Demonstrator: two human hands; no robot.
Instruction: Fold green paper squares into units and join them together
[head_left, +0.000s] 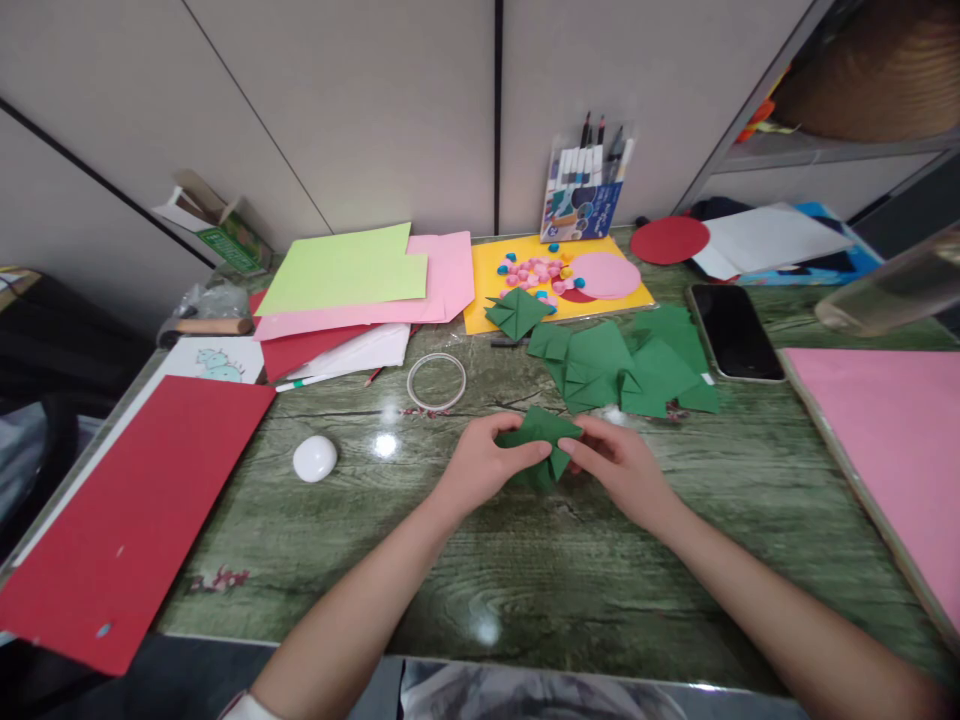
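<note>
Between my two hands is a piece of folded green paper (541, 428), held just above the green wood-grain table (465, 560). My left hand (489, 458) pinches its left side, thumb on top. On the other side, my right hand (619, 465) grips the right edge between thumb and fingers. The fingertips beneath the paper are partly hidden. Just beyond my hands lie several overlapping green folded papers (600, 365). Another folded green paper (517, 313) rests on a yellow sheet (480, 290) among small pink and blue balls (534, 270).
A roll of tape (436, 382) and a white round object (315, 458) lie left of my hands. Red card (142, 510) covers the left edge. At the right are a phone (735, 332) and pink paper (892, 440). A marker pack (585, 190) leans on the back wall.
</note>
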